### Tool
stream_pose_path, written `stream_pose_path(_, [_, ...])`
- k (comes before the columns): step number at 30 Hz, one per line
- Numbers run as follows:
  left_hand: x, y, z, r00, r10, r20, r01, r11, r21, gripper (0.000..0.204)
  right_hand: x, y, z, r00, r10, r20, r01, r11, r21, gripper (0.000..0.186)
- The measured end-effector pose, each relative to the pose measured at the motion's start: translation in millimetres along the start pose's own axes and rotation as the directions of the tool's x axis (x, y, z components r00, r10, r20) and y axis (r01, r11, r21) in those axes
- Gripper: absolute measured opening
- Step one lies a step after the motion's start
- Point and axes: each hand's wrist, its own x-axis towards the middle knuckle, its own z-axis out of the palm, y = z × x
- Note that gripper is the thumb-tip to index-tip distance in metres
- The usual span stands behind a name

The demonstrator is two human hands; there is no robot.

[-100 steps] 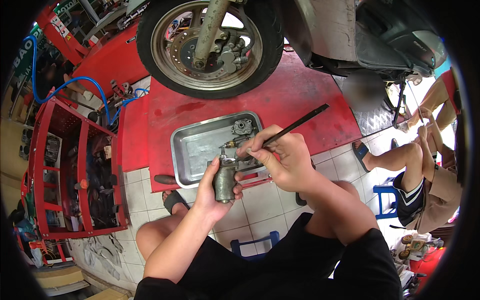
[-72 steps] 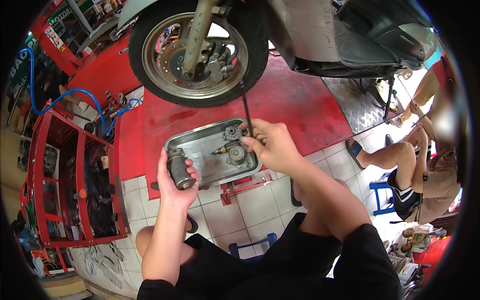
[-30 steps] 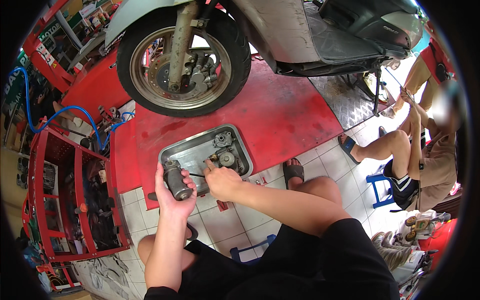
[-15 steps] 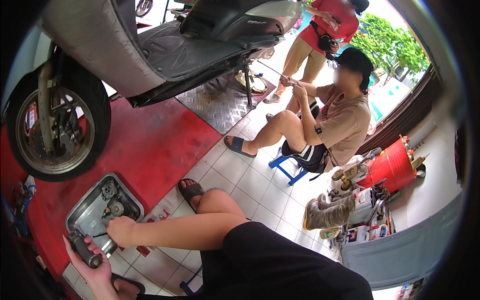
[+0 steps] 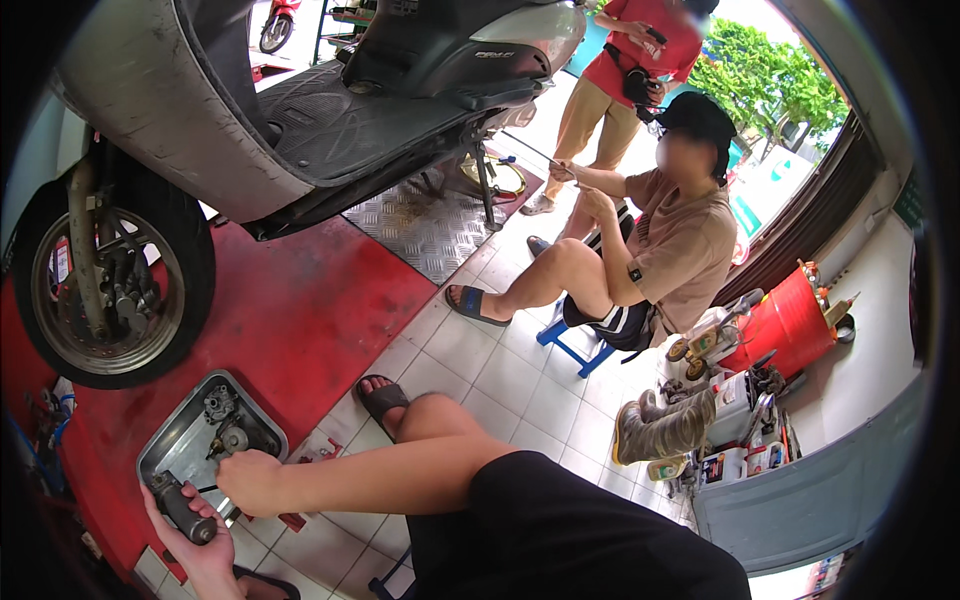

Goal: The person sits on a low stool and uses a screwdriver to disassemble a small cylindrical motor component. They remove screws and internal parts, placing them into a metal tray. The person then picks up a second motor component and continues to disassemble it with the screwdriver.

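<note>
My left hand (image 5: 208, 562) is wrapped round a dark cylindrical metal part (image 5: 184, 508) that looks like a small motor, held tilted over the near edge of a metal tray (image 5: 277, 408). Close beside it, my right hand (image 5: 250, 482) is closed on a thin dark rod (image 5: 208, 488), whose tip points at the cylinder. Whether the tip touches it I cannot tell, and the rod's other end is hidden in my fist. Inside the tray lie a grey metal casting (image 5: 220, 402) and a round metal part (image 5: 233, 438).
A scooter (image 5: 310, 120) stands on a red platform (image 5: 310, 290) ahead. To the right, a person (image 5: 685, 240) sits on a blue stool (image 5: 570, 345) holding a long rod; another person in red (image 5: 640, 65) stands behind. Boots (image 5: 665, 428), bottles and a red drum (image 5: 790, 320) line the right wall.
The whole view has shifted slightly. My left hand and the cylinder are a little lower and farther right, nearer my right hand. Both hands keep their hold.
</note>
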Motion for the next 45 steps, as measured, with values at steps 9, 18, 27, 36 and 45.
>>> stream_pose_path(9, [1,-1,-3,1.000,-0.026,-0.012,0.026,1.000,0.007,0.033,-3,-6,-4,0.999,-0.001,0.035,0.002,1.000,-0.026,0.026])
stream_pose_path(18, [4,3,-11,0.999,-0.011,-0.038,0.010,0.999,-0.033,0.037,-4,-1,-19,0.999,0.038,-0.004,-0.037,0.999,0.022,0.022])
stream_pose_path(27, [7,8,-16,0.999,0.032,-0.032,-0.032,0.999,-0.025,0.033,-27,11,-67,0.979,0.146,-0.141,-0.126,0.982,0.142,0.018])
stream_pose_path(36, [8,3,-8,0.996,0.011,-0.091,-0.011,1.000,-0.004,0.036,-28,7,-64,0.967,0.151,-0.207,-0.102,0.968,0.230,0.015])
stream_pose_path(45, [15,-2,-2,0.996,-0.046,-0.075,0.048,0.999,0.022,0.036,-22,3,-70,0.955,0.191,-0.226,-0.134,0.960,0.244,0.018])
